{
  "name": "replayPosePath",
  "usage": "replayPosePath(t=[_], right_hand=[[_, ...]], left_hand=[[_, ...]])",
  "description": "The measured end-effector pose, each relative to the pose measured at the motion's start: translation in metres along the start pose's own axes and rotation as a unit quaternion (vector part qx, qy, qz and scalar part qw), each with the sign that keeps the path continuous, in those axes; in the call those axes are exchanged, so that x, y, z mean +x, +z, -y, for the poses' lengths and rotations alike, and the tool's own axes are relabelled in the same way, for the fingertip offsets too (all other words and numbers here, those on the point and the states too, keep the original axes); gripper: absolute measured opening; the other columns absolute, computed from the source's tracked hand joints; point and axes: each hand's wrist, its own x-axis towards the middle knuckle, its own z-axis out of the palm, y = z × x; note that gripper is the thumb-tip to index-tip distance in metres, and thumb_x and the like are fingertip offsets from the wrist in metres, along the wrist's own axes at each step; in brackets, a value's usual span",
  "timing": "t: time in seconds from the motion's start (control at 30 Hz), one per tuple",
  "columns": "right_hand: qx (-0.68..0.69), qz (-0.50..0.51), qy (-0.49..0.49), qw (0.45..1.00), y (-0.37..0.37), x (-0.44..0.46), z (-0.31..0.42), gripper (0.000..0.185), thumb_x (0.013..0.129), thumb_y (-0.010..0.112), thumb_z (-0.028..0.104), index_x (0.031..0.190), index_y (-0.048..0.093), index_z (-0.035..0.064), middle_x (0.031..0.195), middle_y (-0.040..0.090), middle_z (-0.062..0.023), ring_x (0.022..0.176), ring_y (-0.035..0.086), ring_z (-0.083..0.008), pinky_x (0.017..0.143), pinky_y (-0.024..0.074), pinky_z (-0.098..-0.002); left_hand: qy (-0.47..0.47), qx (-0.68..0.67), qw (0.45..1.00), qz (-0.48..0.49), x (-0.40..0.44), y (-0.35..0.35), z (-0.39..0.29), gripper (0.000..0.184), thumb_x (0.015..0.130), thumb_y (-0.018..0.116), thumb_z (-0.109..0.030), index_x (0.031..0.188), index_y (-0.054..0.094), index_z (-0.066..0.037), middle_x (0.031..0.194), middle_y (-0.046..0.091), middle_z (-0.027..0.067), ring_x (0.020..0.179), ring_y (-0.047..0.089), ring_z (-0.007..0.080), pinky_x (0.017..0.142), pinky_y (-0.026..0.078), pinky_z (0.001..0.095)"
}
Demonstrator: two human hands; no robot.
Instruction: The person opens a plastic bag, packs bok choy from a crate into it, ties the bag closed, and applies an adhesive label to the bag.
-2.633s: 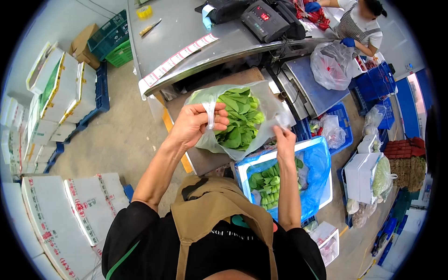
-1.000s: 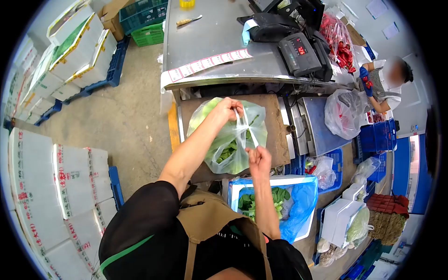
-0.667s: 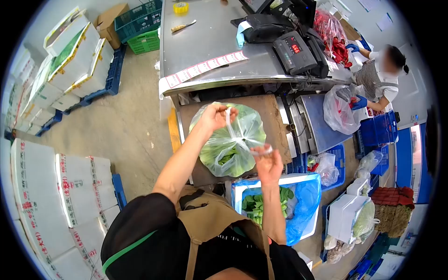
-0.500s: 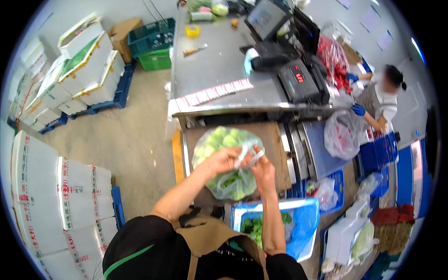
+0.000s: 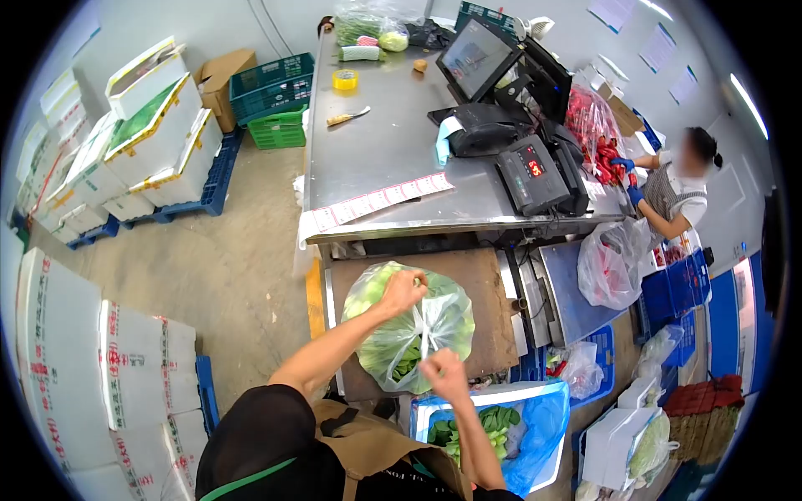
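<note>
A clear plastic bag (image 5: 451, 313) full of green vegetables rests on a brown board (image 5: 493, 296) below the steel table. Its neck is gathered into a twisted white strip at the top. My left hand (image 5: 405, 289) is closed at the far side of the gathered neck, pinching one end of the plastic. On the near side, my right hand (image 5: 444, 372) is closed around the other end. The strip is stretched between the two hands. Pale green rounded vegetables show through the bag's left part, and darker leaves through its lower middle.
The steel table (image 5: 376, 159) holds a label strip (image 5: 384, 203), a knife (image 5: 348, 116), yellow tape (image 5: 344, 79) and a scale display (image 5: 532, 167). Beside my right arm stands a blue-lined foam box (image 5: 547, 434) of greens. A co-worker (image 5: 677, 188) handles red items at right.
My hands have moved apart, the left upward and the right downward and closer to me. The bag's loose handles are now drawn into a tight twisted strip. The scale's red reading differs.
</note>
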Motion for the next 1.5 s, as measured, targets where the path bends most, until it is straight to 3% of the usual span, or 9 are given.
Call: replayPosePath(t=[0.03,0.13,0.27,0.37,0.57,0.77,1.0,1.27,1.5], right_hand=[[-0.134,0.011,-0.139,0.981,0.009,-0.010,-0.002,0.017,0.075,0.071,0.015,0.076,0.062,0.0005,0.084,0.058,-0.0078,0.079,0.051,-0.0234,0.079,0.0407,-0.0395],[-0.106,0.049,-0.158,0.980,0.007,-0.020,0.018,0.019,0.070,0.073,0.013,0.081,0.061,0.0029,0.086,0.058,-0.0088,0.091,0.054,-0.0276,0.084,0.0396,-0.0432],[-0.084,-0.040,-0.087,0.992,0.000,-0.032,0.025,0.027,0.071,0.071,0.007,0.095,0.061,0.0001,0.100,0.058,-0.0144,0.107,0.053,-0.0309,0.090,0.0401,-0.0431],[-0.069,-0.147,0.059,0.985,-0.014,-0.041,0.028,0.027,0.076,0.067,0.003,0.102,0.061,-0.0029,0.106,0.058,-0.0175,0.107,0.054,-0.0329,0.090,0.0419,-0.0423],[-0.002,-0.225,0.121,0.967,-0.032,-0.024,0.028,0.016,0.079,0.061,-0.002,0.095,0.062,-0.0050,0.098,0.062,-0.0172,0.089,0.061,-0.0312,0.080,0.0483,-0.0366],[-0.065,-0.154,-0.034,0.985,-0.006,0.027,0.049,0.016,0.078,0.064,0.001,0.094,0.064,-0.0002,0.097,0.063,-0.0150,0.088,0.062,-0.0302,0.077,0.0496,-0.0375],[-0.069,-0.084,-0.210,0.972,0.017,0.088,0.078,0.020,0.079,0.061,0.006,0.097,0.059,-0.0006,0.095,0.059,-0.0110,0.078,0.059,-0.0245,0.070,0.0459,-0.0363],[-0.031,-0.100,-0.222,0.970,0.043,0.152,0.065,0.016,0.072,0.056,0.001,0.088,0.057,0.0003,0.084,0.059,-0.0144,0.074,0.057,-0.0294,0.065,0.0452,-0.0390],[0.012,-0.178,-0.186,0.966,0.073,0.236,0.074,0.017,0.081,0.060,-0.001,0.097,0.062,-0.0034,0.092,0.063,-0.0168,0.080,0.060,-0.0313,0.072,0.0475,-0.0394]], left_hand=[[0.011,0.028,1.000,-0.001,0.005,0.013,0.013,0.018,0.068,0.059,-0.016,0.080,0.069,-0.007,0.067,0.065,0.0158,0.064,0.065,0.0300,0.064,0.052,0.0410],[0.031,0.086,0.996,0.004,0.011,0.039,0.028,0.017,0.067,0.059,-0.015,0.078,0.069,-0.007,0.070,0.066,0.0170,0.069,0.067,0.0307,0.068,0.052,0.0403],[-0.067,0.059,0.979,0.182,0.033,0.011,0.015,0.021,0.069,0.062,-0.014,0.085,0.071,-0.005,0.076,0.070,0.0132,0.074,0.068,0.0277,0.072,0.053,0.0380],[0.043,0.009,0.939,0.341,0.053,-0.054,-0.002,0.025,0.073,0.064,-0.017,0.094,0.070,-0.004,0.083,0.070,0.0129,0.080,0.067,0.0242,0.077,0.052,0.0352],[-0.018,0.133,0.988,-0.076,0.093,-0.179,0.059,0.031,0.080,0.061,-0.021,0.102,0.066,0.000,0.100,0.067,0.0175,0.095,0.064,0.0308,0.084,0.049,0.0388],[-0.071,0.246,0.966,0.041,0.117,-0.211,0.175,0.072,0.067,0.074,-0.036,0.124,0.051,0.001,0.122,0.056,0.0232,0.114,0.053,0.0372,0.097,0.043,0.0414],[-0.118,0.267,0.954,0.075,0.118,-0.220,0.130,0.052,0.064,0.071,-0.020,0.110,0.062,0.001,0.095,0.067,0.0197,0.088,0.065,0.0338,0.078,0.051,0.0401],[-0.086,0.122,0.984,0.101,0.105,-0.235,0.128,0.036,0.076,0.070,-0.035,0.076,0.068,0.001,0.062,0.059,0.0058,0.059,0.052,0.0151,0.054,0.044,0.0348],[-0.185,-0.003,0.979,0.091,0.070,-0.248,0.079,0.035,0.081,0.067,-0.026,0.099,0.069,0.003,0.091,0.069,0.0119,0.087,0.061,0.0198,0.080,0.047,0.0323]])
